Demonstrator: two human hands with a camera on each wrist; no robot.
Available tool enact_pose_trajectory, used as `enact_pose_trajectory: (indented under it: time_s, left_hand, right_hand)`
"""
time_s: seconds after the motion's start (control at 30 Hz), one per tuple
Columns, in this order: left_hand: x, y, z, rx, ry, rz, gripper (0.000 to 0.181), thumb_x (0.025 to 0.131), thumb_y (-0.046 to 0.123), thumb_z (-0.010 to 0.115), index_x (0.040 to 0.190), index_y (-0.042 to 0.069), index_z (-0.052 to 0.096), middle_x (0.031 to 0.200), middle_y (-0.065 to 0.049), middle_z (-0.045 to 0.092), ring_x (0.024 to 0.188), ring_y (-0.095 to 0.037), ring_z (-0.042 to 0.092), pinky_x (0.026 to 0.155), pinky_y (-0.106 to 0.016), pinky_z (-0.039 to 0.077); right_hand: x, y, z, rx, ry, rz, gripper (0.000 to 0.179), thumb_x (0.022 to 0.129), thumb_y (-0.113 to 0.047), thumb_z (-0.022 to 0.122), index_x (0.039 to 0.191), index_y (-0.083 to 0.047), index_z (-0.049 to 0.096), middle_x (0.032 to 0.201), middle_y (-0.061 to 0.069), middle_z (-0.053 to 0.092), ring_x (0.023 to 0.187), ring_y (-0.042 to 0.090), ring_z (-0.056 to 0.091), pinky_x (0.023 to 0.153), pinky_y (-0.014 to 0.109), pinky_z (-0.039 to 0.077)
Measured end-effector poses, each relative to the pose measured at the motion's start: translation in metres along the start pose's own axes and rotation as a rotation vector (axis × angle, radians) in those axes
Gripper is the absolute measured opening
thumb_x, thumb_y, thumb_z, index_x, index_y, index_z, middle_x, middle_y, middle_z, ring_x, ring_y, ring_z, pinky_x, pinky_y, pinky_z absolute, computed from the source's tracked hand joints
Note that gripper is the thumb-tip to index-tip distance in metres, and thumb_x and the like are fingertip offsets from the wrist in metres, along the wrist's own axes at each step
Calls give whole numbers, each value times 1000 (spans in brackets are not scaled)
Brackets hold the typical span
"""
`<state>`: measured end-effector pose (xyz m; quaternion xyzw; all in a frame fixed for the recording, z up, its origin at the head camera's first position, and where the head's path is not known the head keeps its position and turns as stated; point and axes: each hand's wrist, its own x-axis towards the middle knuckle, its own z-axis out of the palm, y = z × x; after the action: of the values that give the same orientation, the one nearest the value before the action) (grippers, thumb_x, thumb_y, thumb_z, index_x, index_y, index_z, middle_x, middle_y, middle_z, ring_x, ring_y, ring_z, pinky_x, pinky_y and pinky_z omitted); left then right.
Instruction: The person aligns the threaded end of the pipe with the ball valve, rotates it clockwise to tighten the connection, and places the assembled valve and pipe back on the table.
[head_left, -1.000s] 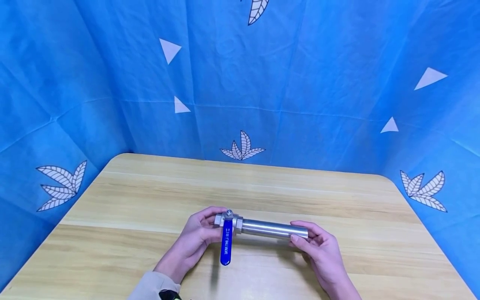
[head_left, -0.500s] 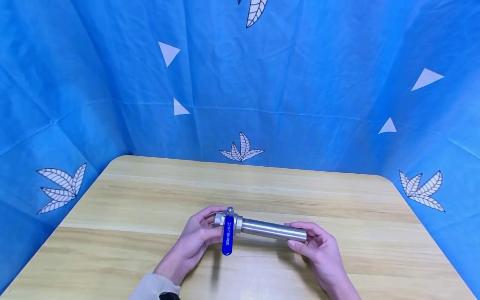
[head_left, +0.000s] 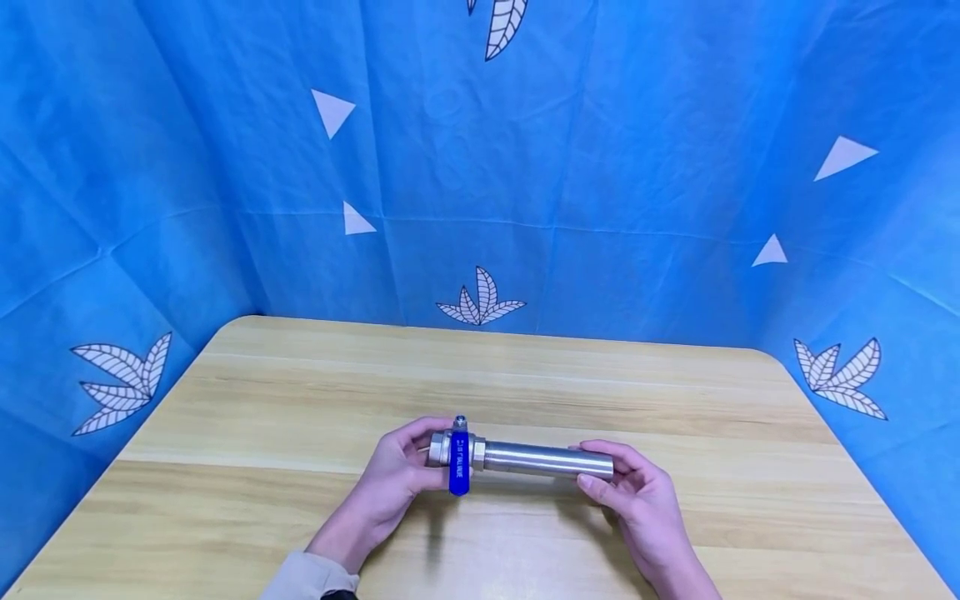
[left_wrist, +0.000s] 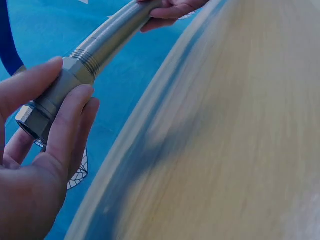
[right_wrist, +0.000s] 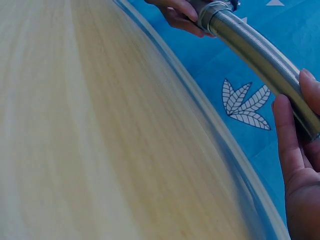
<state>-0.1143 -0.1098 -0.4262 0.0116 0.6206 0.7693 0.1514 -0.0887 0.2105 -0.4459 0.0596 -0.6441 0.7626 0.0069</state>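
A steel ball valve with a blue lever handle is gripped between the thumb and fingers of my left hand. A straight steel pipe runs rightward from the valve, above the table. In the left wrist view, a few pipe threads show at the valve's hex end, and the valve's other end is open. My right hand holds the pipe's far end, thumb in front and fingers behind. The right wrist view shows the pipe between my right thumb and fingers.
The wood-grain table has rounded far corners and carries the shadows of both hands. A blue curtain with white leaf and triangle prints surrounds its back and sides. A light sleeve covers my left forearm.
The valve has turned about the pipe's axis, so the blue lever's free end has swung up and looks shorter. Both hands keep their places on the valve and pipe.
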Motion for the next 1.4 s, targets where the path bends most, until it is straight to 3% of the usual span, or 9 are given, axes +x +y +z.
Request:
enact_pose_trajectory:
  time_s: [0.27,0.67,1.17,1.4]
  left_hand:
    - [0,-2,-1,45,1,28,67,73,-8,87,137,-2,66,129,-12,71,111,-24,72,97,-32,63]
    - [0,-3,-1,44,-10,-4,71,77,-5,87,143,-2,62,130,-10,75,113,-22,74,98,-31,63]
    - [-1,-2,0,33,28,0,66,78,-4,88,140,-4,64,122,-7,78,109,-21,74,99,-28,61]
    - [-1,-2,0,-17,45,-25,70,81,-5,85,146,-4,59,124,-6,78,112,-19,74,103,-27,59]
  right_hand:
    - [-1,1,-1,14,-10,10,40,92,12,72,128,-5,74,114,-1,81,97,9,75,84,24,65]
    - [0,3,-3,47,-41,-9,42,93,15,67,128,-6,74,116,0,80,102,9,76,93,30,65]
    - [1,-1,0,9,-7,37,30,98,7,67,126,-2,73,111,4,80,99,15,78,89,34,67]
    - [-1,-2,2,12,-19,17,42,91,14,71,131,1,69,122,3,80,109,14,76,95,30,65]
